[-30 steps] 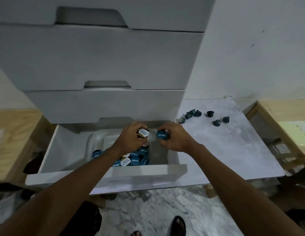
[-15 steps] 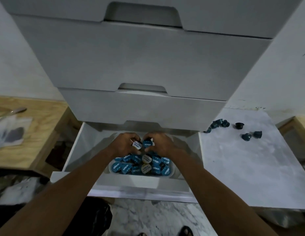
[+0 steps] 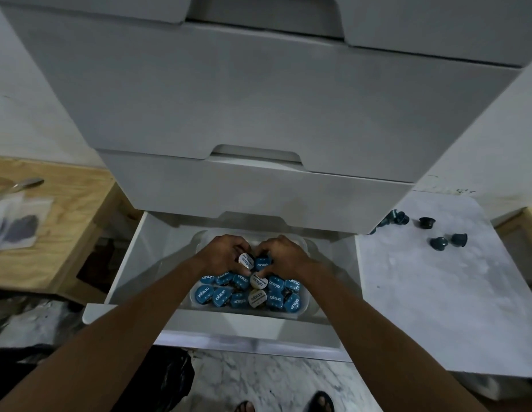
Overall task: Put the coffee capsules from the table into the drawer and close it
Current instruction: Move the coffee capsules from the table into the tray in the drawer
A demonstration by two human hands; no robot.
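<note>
The bottom drawer (image 3: pixel 131 263) of a white cabinet stands pulled out. Inside it a clear tray (image 3: pixel 305 303) holds a pile of blue and cream coffee capsules (image 3: pixel 247 294). Both my hands are low over the pile, side by side. My left hand (image 3: pixel 226 252) grips a cream-lidded capsule (image 3: pixel 245 261). My right hand (image 3: pixel 281 252) grips a blue-lidded capsule (image 3: pixel 262 263). Several more dark blue capsules (image 3: pixel 440 242) lie loose on the white marble table (image 3: pixel 437 307) to the right of the drawer.
Closed drawers (image 3: pixel 229 99) rise above the open one. A wooden surface (image 3: pixel 65 218) at left carries a plastic bag and a metal utensil (image 3: pixel 18 187). Another wooden piece (image 3: pixel 526 224) sits at far right. My sandalled feet (image 3: pixel 321 401) stand on marble floor below.
The view has shifted left and closer, centring the drawer. Both hands have lowered with their capsules from above the tray down onto the pile.
</note>
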